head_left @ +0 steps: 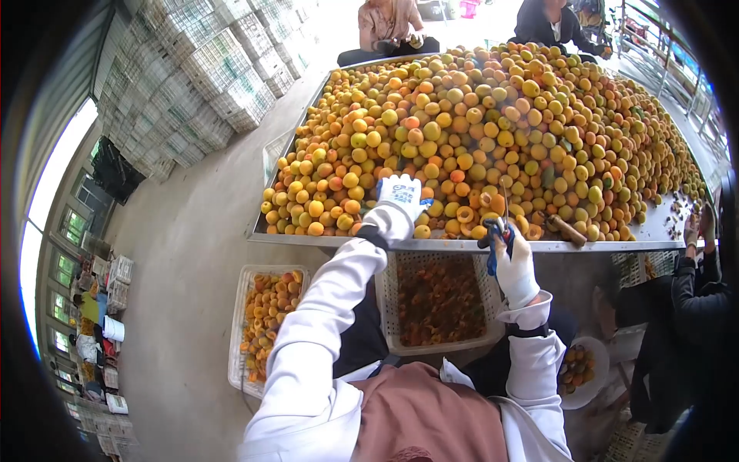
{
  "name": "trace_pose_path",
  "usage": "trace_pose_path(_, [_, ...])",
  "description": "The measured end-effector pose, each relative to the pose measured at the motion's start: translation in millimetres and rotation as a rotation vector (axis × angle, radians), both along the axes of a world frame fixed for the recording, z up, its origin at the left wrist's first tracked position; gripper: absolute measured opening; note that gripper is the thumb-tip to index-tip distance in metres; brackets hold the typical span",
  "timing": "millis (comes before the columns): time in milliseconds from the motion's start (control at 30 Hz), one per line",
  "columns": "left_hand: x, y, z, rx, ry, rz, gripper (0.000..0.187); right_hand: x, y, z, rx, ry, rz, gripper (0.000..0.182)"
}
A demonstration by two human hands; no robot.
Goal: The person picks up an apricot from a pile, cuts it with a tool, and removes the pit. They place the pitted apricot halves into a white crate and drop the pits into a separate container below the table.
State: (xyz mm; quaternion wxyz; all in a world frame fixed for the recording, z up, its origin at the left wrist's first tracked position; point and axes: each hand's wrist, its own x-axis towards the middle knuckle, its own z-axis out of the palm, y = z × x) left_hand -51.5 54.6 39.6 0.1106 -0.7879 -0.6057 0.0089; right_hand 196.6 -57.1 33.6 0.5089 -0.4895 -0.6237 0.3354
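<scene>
My left hand, in a white glove with blue print, reaches over the front of a large heap of orange-yellow fruit; its fingers are bent over the fruit, and what is under them is hidden. My right hand, in a white and blue glove, is closed around the dark handle of a small tool at the table's front edge. Opened fruit halves lie between the two hands. A brown wooden-looking handle rests on the fruit right of my right hand.
The metal table's rim runs below the fruit. Underneath stand a crate of dark pieces, a crate of fruit and a white bowl. Co-workers sit across the table and at right. Crates are stacked at left.
</scene>
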Motion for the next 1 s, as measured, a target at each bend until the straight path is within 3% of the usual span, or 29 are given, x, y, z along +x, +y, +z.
trace_pose_path(133, [23.8,29.5,-27.9,-0.193,0.028,0.163,0.043,5.5,-4.0,0.8,0.082,-0.052,-0.038,0.019])
trace_pose_path(233, [16.9,36.6,-43.2,-0.154,-0.193,0.163,0.036,6.7,-5.9,-1.8,0.124,-0.094,-0.050,0.019])
trace_pose_path(267, [13.8,36.9,-45.2,-0.130,-0.349,0.159,0.038,5.7,-7.8,-0.4,0.104,-0.095,-0.047,0.019])
trace_pose_path(333, [11.5,30.1,-33.9,-0.343,-1.035,0.119,0.037,3.0,-10.9,6.2,0.089,-0.093,-0.052,0.019])
trace_pose_path(400, [12.6,5.8,-14.9,-0.669,-1.780,-0.118,0.044,0.4,-14.4,13.8,0.010,-0.108,0.026,0.018])
trace_pose_path(467, [28.7,-27.2,22.3,-0.757,-2.029,-0.269,0.043,-6.0,-14.8,10.7,0.057,-0.077,0.064,0.014])
trace_pose_path(600, [46.9,-43.4,32.4,-0.806,-2.112,-0.399,0.050,-13.5,-15.5,12.0,-0.051,-0.054,0.128,0.014])
trace_pose_path(667, [50.9,-50.2,37.0,-0.830,-2.130,-0.402,0.051,-16.2,-13.3,6.9,0.078,-0.078,0.148,0.010])
trace_pose_path(1000, [42.0,-55.8,42.0,-0.865,-2.134,-0.439,0.054,-15.5,-14.6,7.9,0.030,-0.102,0.152,0.011])
